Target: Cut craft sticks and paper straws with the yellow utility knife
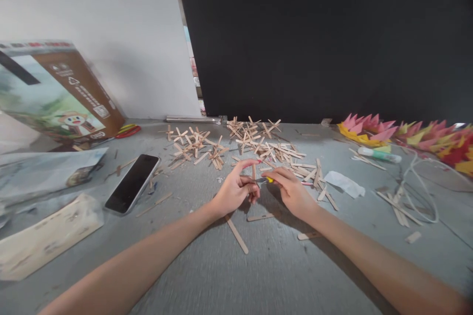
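Note:
My left hand [234, 191] pinches a wooden craft stick [253, 172], held roughly upright above the table. In my right hand [293, 191] is a small knife [270, 179] with a yellow part near its blade. The blade points left and meets or nearly meets the stick; exact contact is too small to make out. My right fingers hide most of the knife's handle. On the table below my hands lie loose craft sticks [237, 235]. Beyond them spreads a heap of craft sticks [275, 150], some of them joined in crossed shapes [192, 142].
A phone [132, 184] lies to the left, near a plastic packet [51, 238] and a printed bag [70, 98]. To the right are a white scrap [345, 184], a glue stick [379, 154], a white cable [430, 202] and folded paper flowers [369, 130]. A black panel [325, 39] stands behind.

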A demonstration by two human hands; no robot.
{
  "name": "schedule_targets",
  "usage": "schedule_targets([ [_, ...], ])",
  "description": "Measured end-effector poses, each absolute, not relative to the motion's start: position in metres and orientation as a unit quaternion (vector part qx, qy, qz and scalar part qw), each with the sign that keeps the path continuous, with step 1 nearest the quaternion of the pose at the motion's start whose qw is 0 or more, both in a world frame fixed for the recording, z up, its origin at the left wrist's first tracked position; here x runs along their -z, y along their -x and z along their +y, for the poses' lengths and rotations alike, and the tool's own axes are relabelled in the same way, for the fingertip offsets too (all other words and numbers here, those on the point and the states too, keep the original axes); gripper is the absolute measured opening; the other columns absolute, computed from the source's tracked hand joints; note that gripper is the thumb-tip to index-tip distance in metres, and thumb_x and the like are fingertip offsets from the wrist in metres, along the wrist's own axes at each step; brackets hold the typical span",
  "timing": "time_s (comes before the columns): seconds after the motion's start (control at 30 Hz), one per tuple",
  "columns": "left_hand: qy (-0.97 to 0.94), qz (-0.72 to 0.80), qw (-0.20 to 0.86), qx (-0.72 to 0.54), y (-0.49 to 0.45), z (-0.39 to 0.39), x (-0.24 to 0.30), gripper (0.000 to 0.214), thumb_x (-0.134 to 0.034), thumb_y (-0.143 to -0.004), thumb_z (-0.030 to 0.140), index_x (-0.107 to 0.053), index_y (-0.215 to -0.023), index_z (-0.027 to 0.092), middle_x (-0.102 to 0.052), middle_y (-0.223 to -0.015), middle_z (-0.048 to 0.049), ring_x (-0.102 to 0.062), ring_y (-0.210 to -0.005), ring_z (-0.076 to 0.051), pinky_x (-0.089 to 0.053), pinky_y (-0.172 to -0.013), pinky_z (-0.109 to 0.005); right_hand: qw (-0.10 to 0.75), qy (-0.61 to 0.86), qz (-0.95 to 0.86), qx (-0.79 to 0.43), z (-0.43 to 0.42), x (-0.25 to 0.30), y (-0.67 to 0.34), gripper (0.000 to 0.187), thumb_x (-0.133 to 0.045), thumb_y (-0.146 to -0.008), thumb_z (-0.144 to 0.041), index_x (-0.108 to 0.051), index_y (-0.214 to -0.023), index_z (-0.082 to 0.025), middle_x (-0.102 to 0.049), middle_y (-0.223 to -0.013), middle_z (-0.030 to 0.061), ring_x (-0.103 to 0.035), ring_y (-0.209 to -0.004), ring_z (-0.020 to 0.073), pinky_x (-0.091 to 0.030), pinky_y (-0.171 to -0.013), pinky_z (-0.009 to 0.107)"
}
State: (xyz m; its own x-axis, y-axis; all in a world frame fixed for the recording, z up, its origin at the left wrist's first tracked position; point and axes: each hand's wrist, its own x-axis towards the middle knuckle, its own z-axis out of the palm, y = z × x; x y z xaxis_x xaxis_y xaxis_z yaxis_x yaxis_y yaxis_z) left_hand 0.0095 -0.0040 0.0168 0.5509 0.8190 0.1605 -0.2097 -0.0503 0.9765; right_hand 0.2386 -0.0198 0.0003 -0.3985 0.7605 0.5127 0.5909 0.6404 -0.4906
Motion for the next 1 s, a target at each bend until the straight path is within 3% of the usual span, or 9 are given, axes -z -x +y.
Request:
schedule_targets([
  [0.2, -0.654, 0.248, 0.611, -0.37, -0.0082, -0.0045, -0.0102, 0.06, -0.056, -0.09, 0.016, -0.039, -0.147, 0.022, -0.066, -0.069, 0.0044, -0.057, -0.053, -0.01, -0.047, -0.054, -0.022, 0.352, 0.404, -0.838, -0.107, -0.0237, 0.0004, -0.2377, 0.069, -0.037, -0.083, 0.007, -0.064, -0.134, -0.03, -0.066, -0.112, 0.0074, -0.058, -0.109, 0.0265, -0.05, -0.094, 0.046],
  [0.57, -0.638, 0.253, 0.617, -0.385, -0.008, -0.0048, -0.0153, 0.057, -0.058, -0.095, 0.023, -0.037, -0.147, 0.022, -0.067, -0.071, 0.0026, -0.059, -0.054, -0.011, -0.048, -0.056, -0.023, 0.359, 0.408, -0.834, -0.096, -0.0205, -0.0005, -0.2403, 0.061, -0.038, -0.089, 0.005, -0.064, -0.132, -0.029, -0.066, -0.112, 0.0077, -0.058, -0.104, 0.0264, -0.05, -0.091, 0.045],
  [0.83, -0.713, 0.275, 0.537, -0.357, -0.0056, -0.0089, -0.0086, 0.054, -0.052, -0.093, 0.017, -0.044, -0.146, 0.023, -0.066, -0.072, 0.0028, -0.058, -0.058, -0.011, -0.049, -0.06, -0.024, 0.35, 0.377, -0.85, -0.114, -0.0268, -0.0037, -0.2376, 0.067, -0.037, -0.086, 0.006, -0.061, -0.137, -0.029, -0.065, -0.113, 0.0078, -0.056, -0.106, 0.0259, -0.05, -0.094, 0.046],
  [1.0, -0.671, 0.255, 0.584, -0.379, -0.0084, -0.0088, -0.011, 0.051, -0.057, -0.094, 0.022, -0.043, -0.144, 0.021, -0.065, -0.07, 0.0032, -0.057, -0.056, -0.011, -0.048, -0.058, -0.024, 0.351, 0.386, -0.848, -0.098, -0.026, -0.0035, -0.2385, 0.062, -0.036, -0.09, 0.004, -0.062, -0.136, -0.029, -0.066, -0.114, 0.0088, -0.057, -0.104, 0.0263, -0.051, -0.092, 0.047],
])
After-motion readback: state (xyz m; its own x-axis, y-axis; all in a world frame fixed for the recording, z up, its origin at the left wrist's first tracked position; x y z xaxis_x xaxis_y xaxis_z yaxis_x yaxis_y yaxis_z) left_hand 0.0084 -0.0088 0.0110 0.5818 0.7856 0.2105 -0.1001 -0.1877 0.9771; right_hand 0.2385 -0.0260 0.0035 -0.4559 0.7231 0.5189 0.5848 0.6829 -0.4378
